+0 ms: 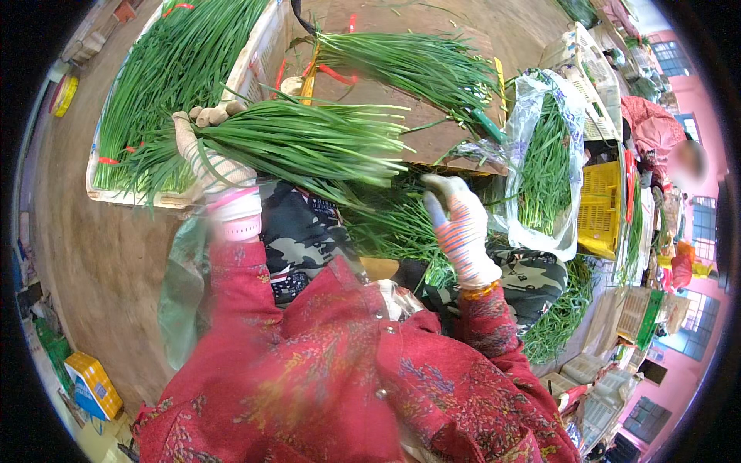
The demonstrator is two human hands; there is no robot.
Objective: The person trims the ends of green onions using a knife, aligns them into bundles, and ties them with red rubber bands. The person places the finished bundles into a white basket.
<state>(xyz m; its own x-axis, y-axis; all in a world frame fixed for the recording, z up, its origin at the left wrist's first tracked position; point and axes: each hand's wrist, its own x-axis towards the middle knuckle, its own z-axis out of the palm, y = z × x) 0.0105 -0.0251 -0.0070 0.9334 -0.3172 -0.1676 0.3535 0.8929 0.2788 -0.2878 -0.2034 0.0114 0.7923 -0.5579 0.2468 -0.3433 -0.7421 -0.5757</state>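
Note:
My left hand (217, 165), in a striped knit glove, is closed around a bunch of long green chives (312, 130). The pale cut ends of the bunch point right, over the near edge of a brown board (440, 136). Above my lap, my right hand (463, 231) is gloved too and holds nothing, its thumb and fingers apart. Beneath it lie loose green leaves and stalks (399, 231). Another bunch of chives (399, 61) rests on the board. A green-handled tool (488, 125) lies by that bunch's cut ends; the rest of the tool is hard to make out.
At left stands a white plastic crate (255, 49) filled with chives, some tied with red bands. A clear plastic bag (561, 246) of greens sits right of the board, near a yellow crate (599, 202). A person in red (648, 130) is farther right.

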